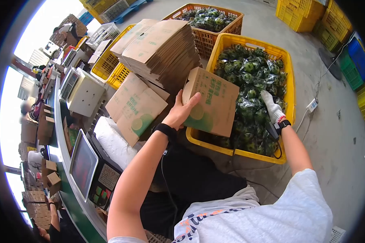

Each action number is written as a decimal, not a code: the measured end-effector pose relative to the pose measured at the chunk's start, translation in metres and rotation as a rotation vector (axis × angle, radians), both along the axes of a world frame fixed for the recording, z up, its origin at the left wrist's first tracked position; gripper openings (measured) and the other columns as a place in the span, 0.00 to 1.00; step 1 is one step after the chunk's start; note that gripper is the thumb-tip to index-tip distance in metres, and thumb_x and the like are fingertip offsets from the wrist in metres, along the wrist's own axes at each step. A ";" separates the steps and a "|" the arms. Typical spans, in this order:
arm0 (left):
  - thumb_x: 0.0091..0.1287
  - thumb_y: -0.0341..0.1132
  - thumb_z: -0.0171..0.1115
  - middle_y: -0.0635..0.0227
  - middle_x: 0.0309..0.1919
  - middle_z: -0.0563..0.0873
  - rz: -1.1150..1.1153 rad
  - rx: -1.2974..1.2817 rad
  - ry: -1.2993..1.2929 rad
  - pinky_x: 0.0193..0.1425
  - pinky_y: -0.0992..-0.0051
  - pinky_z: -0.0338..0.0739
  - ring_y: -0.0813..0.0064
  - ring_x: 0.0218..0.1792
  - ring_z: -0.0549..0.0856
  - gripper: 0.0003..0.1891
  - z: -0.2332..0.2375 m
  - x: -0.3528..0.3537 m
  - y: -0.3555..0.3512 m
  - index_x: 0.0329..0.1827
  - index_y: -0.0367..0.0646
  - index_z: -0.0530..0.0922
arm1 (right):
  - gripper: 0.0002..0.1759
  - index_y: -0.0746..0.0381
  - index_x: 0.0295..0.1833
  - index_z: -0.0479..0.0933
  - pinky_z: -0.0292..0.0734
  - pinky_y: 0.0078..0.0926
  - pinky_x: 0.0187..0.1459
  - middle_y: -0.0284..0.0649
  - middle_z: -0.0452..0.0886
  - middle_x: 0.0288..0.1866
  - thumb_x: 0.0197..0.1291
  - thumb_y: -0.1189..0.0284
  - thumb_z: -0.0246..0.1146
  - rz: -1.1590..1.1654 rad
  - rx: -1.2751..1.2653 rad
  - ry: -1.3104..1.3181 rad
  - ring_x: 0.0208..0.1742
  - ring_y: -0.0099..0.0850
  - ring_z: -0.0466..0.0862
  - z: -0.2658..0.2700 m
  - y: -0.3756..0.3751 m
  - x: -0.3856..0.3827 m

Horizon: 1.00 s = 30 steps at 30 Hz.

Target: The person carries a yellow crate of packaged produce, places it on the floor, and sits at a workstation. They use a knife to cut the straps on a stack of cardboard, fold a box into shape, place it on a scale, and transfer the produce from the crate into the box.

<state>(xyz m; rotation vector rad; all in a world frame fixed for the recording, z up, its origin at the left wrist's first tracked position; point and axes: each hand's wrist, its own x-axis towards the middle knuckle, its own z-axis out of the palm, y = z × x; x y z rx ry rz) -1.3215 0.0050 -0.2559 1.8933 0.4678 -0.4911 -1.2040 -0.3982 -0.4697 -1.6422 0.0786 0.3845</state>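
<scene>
Although I can judge its weight only by eye, the printed carton (215,101) looks light: thin cardboard, stiff along the edges, easily dented on the broad panels, hardly slippery. An edge seems the sound place to hold it, and my left hand (179,111) grips it there, thumb over the printed face, fingers at the left side. So the carton lies to the right of that grip, tilted, partly overlapping a yellow crate (290,81). Inside the crate sits bagged green produce (251,67), which I expect to be firm under slick film, best cupped from around. My gloved right hand (273,107) has its fingertips on those bags; I cannot tell whether they have closed on one. Left of the carton are another carton (136,105), a stack of flattened cartons (162,44) and a scale (85,166).
</scene>
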 end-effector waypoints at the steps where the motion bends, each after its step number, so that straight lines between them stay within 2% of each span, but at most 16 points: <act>1: 0.54 0.78 0.59 0.49 0.72 0.69 -0.007 0.004 0.018 0.64 0.45 0.71 0.51 0.70 0.72 0.64 -0.003 0.001 -0.001 0.84 0.51 0.39 | 0.50 0.57 0.81 0.52 0.49 0.36 0.78 0.43 0.59 0.81 0.66 0.33 0.49 -0.051 -0.151 0.002 0.81 0.39 0.57 0.010 0.012 -0.009; 2: 0.54 0.78 0.59 0.50 0.74 0.66 0.012 -0.038 0.046 0.64 0.42 0.70 0.50 0.70 0.71 0.64 -0.006 0.004 -0.003 0.84 0.52 0.38 | 0.51 0.58 0.80 0.54 0.51 0.36 0.77 0.44 0.62 0.79 0.66 0.32 0.49 -0.101 -0.306 -0.003 0.79 0.40 0.60 0.020 0.018 -0.014; 8: 0.54 0.80 0.56 0.52 0.77 0.61 0.004 -0.136 0.121 0.64 0.35 0.66 0.47 0.71 0.69 0.64 -0.015 0.012 -0.010 0.84 0.54 0.36 | 0.52 0.58 0.81 0.53 0.54 0.37 0.75 0.47 0.62 0.79 0.64 0.32 0.52 -0.021 -0.327 -0.021 0.79 0.43 0.61 0.002 0.005 -0.011; 10: 0.54 0.80 0.56 0.52 0.77 0.61 0.015 -0.162 0.141 0.64 0.35 0.66 0.47 0.71 0.69 0.63 -0.019 0.014 -0.011 0.84 0.55 0.37 | 0.46 0.58 0.82 0.48 0.49 0.34 0.78 0.45 0.56 0.82 0.72 0.39 0.47 -0.017 0.175 -0.041 0.82 0.39 0.54 -0.049 -0.005 -0.004; 11: 0.55 0.80 0.55 0.53 0.77 0.61 0.003 -0.165 0.136 0.64 0.35 0.67 0.47 0.71 0.69 0.63 -0.023 0.016 -0.011 0.84 0.55 0.37 | 0.46 0.58 0.82 0.48 0.49 0.34 0.78 0.45 0.56 0.82 0.72 0.39 0.47 -0.016 0.174 -0.039 0.82 0.39 0.54 -0.047 0.000 -0.002; 13: 0.55 0.80 0.54 0.53 0.77 0.61 -0.011 -0.164 0.140 0.63 0.35 0.68 0.47 0.71 0.69 0.62 -0.024 0.014 -0.012 0.84 0.56 0.37 | 0.41 0.62 0.82 0.46 0.44 0.34 0.81 0.43 0.51 0.84 0.63 0.65 0.43 0.259 0.328 -0.150 0.83 0.36 0.50 -0.038 0.030 -0.007; 15: 0.56 0.80 0.53 0.54 0.77 0.60 -0.017 -0.190 0.163 0.61 0.38 0.72 0.48 0.71 0.69 0.61 -0.013 0.011 -0.014 0.84 0.56 0.36 | 0.46 0.66 0.82 0.43 0.39 0.33 0.83 0.42 0.46 0.85 0.54 0.92 0.39 0.528 0.489 -0.268 0.85 0.33 0.45 -0.024 0.068 -0.014; 16: 0.56 0.80 0.53 0.54 0.77 0.60 -0.025 -0.185 0.159 0.61 0.38 0.72 0.48 0.71 0.69 0.61 -0.015 0.010 -0.012 0.84 0.56 0.36 | 0.46 0.66 0.82 0.43 0.39 0.33 0.83 0.42 0.46 0.85 0.54 0.92 0.39 0.521 0.490 -0.276 0.85 0.33 0.45 -0.019 0.080 -0.018; 18: 0.57 0.80 0.51 0.54 0.77 0.60 0.001 -0.187 0.143 0.59 0.42 0.75 0.49 0.70 0.70 0.60 -0.020 0.007 -0.016 0.84 0.58 0.37 | 0.38 0.65 0.81 0.52 0.50 0.28 0.80 0.45 0.56 0.82 0.63 0.91 0.39 0.212 0.403 -0.162 0.82 0.32 0.57 -0.005 0.096 -0.039; 19: 0.57 0.81 0.50 0.55 0.76 0.61 0.025 -0.220 0.172 0.59 0.44 0.77 0.50 0.70 0.71 0.59 -0.023 0.005 -0.017 0.84 0.60 0.37 | 0.29 0.61 0.78 0.61 0.63 0.25 0.74 0.46 0.71 0.73 0.73 0.83 0.42 0.103 -0.237 -0.423 0.73 0.33 0.71 0.040 0.106 -0.065; 20: 0.57 0.81 0.50 0.55 0.76 0.61 0.014 -0.221 0.171 0.59 0.44 0.77 0.50 0.70 0.71 0.59 -0.022 0.002 -0.020 0.84 0.60 0.37 | 0.26 0.58 0.76 0.66 0.69 0.27 0.69 0.46 0.79 0.64 0.75 0.78 0.46 -0.029 0.050 -0.248 0.65 0.33 0.78 0.043 0.119 -0.070; 22: 0.61 0.79 0.47 0.62 0.75 0.63 0.044 -0.205 0.197 0.60 0.48 0.79 0.56 0.70 0.71 0.51 -0.017 -0.002 -0.024 0.83 0.66 0.44 | 0.24 0.62 0.75 0.66 0.71 0.27 0.66 0.43 0.80 0.60 0.75 0.74 0.50 -0.107 0.234 -0.359 0.62 0.32 0.79 0.046 0.137 -0.084; 23: 0.62 0.79 0.47 0.63 0.75 0.64 0.046 -0.224 0.209 0.59 0.48 0.80 0.57 0.71 0.71 0.50 -0.014 -0.004 -0.024 0.83 0.67 0.45 | 0.24 0.65 0.74 0.67 0.71 0.26 0.66 0.41 0.79 0.63 0.75 0.73 0.53 -0.230 0.461 -0.289 0.63 0.32 0.79 0.024 0.143 -0.083; 26: 0.62 0.79 0.47 0.64 0.75 0.64 0.067 -0.293 0.240 0.59 0.48 0.80 0.59 0.71 0.70 0.49 -0.011 -0.010 -0.025 0.83 0.68 0.45 | 0.25 0.66 0.73 0.67 0.70 0.25 0.66 0.38 0.78 0.65 0.74 0.73 0.54 -0.211 0.359 -0.312 0.63 0.29 0.78 0.035 0.137 -0.086; 28: 0.63 0.78 0.48 0.65 0.75 0.63 0.067 -0.342 0.261 0.61 0.47 0.79 0.60 0.72 0.70 0.49 -0.011 -0.014 -0.029 0.82 0.68 0.45 | 0.25 0.66 0.74 0.66 0.68 0.25 0.68 0.37 0.75 0.68 0.76 0.70 0.54 -0.150 0.420 -0.315 0.66 0.26 0.75 0.086 0.131 -0.095; 30: 0.63 0.77 0.49 0.65 0.75 0.62 0.139 -0.420 0.282 0.61 0.46 0.79 0.59 0.72 0.69 0.48 -0.014 -0.018 -0.036 0.82 0.69 0.44 | 0.26 0.64 0.74 0.66 0.68 0.25 0.68 0.36 0.75 0.69 0.78 0.64 0.53 -0.062 0.626 0.119 0.65 0.24 0.75 0.124 0.124 -0.094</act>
